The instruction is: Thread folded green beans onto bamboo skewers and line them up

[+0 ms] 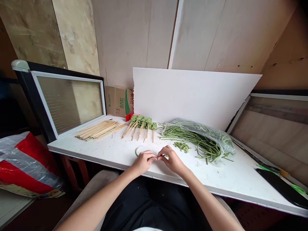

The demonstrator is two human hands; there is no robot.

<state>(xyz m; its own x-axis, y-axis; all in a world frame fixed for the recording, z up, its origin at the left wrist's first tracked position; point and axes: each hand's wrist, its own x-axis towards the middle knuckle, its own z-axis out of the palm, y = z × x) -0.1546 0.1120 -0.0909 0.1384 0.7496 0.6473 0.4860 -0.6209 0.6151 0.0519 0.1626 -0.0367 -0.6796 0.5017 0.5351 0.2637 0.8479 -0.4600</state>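
My left hand and my right hand meet fingertip to fingertip over the front part of the table. Both are closed in a pinch on one green long bean; a curved end of it sticks out beyond my left fingers, and most of the rest is hidden by the hands. Just beyond my right hand lies a small pile of short bean pieces. Farther right, a bunch of long beans spills from a clear plastic bag. Left of it, green bean skewers lie stacked with their sticks pointing toward me.
Loose bamboo sticks lie at the left of the white table. A cardboard box and a white board stand behind. At the right edge are a black phone and scissors. Framed panels flank the table.
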